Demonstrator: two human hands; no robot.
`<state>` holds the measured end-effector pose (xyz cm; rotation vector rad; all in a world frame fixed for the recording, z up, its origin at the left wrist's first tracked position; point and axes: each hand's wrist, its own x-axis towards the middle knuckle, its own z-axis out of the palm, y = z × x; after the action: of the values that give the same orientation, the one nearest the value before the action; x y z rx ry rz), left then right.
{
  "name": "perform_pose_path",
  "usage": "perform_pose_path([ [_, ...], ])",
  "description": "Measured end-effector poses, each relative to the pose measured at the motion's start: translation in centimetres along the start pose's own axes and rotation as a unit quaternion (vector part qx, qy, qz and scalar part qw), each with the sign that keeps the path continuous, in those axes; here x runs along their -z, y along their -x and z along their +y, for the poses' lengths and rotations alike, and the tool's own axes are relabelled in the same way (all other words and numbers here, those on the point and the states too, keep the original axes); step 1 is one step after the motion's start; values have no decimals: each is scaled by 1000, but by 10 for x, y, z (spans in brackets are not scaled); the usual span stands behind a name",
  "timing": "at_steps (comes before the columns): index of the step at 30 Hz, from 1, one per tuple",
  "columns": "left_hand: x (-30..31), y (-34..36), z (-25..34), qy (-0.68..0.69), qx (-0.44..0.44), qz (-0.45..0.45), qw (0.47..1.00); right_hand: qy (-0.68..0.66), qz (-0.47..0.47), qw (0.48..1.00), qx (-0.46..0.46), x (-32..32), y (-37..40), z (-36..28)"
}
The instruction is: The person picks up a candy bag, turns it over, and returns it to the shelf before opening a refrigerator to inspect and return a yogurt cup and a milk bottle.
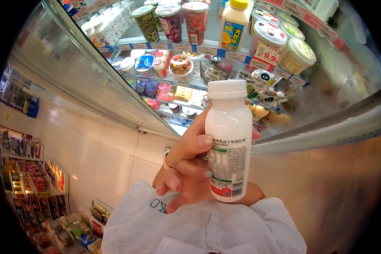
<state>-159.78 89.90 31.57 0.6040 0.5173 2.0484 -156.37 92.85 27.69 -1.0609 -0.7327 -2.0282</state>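
Observation:
A white plastic milk drink bottle (227, 122) stands upright in front of my chest. Its white cap is on, and the printed back label with a barcode faces me. My left hand (192, 146) is closed around it, the thumb in front and fingertips showing past the far side; a light band circles the wrist. Lower down, my right hand (197, 190) reaches in behind the bottle's base, palm partly showing and fingers apart, pointing left. The bottle covers part of that hand, and where the two hands overlap is hard to make out.
A refrigerated case (165, 45) stands open ahead, with cups, tubs and pouches on its shelves. A yellow-capped bottle (234, 27) is near a 9.9 price tag (266, 54). Its glass door (84, 63) spans the left. Snack racks (34, 173) stand on the tiled floor (110, 161).

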Motion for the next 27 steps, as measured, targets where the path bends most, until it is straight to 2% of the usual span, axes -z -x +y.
perform_pose_path([
  [27, 3, -1, 0, -13, 18, -8, 1000, 5, -38, 999, -13, -3, -1, -8],
])
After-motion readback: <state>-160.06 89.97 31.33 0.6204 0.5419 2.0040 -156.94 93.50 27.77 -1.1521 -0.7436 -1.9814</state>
